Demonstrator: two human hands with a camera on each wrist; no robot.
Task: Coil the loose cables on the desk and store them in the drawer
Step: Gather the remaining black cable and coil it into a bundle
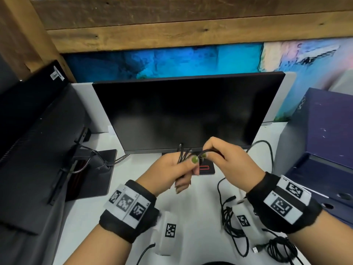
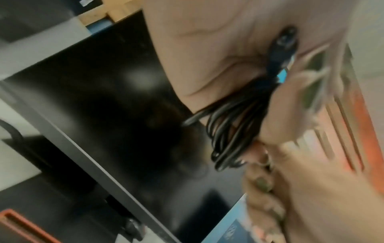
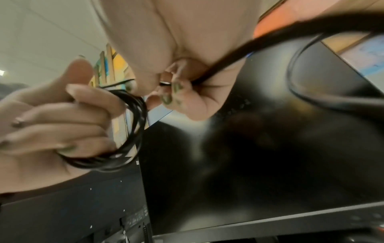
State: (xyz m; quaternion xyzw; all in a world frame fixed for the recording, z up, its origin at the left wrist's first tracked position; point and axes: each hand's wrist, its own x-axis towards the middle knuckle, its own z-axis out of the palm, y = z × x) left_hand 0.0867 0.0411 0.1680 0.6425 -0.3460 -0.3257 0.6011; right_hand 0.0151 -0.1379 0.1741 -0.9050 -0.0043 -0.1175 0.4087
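Observation:
Above the white desk, in front of the monitor, my left hand grips a small bundle of black cable loops, which shows as a coil in the left wrist view and as a ring of loops in the right wrist view. My right hand pinches the free run of the same cable right beside the left thumb. That run trails off to the right in a loop and down to the desk. More loose black cables lie tangled on the desk under my right wrist. No drawer is in view.
A dark monitor stands straight ahead, its base under my hands. Another monitor's back and stand fill the left. A dark blue box sits at the right. Another cable end lies near the front edge.

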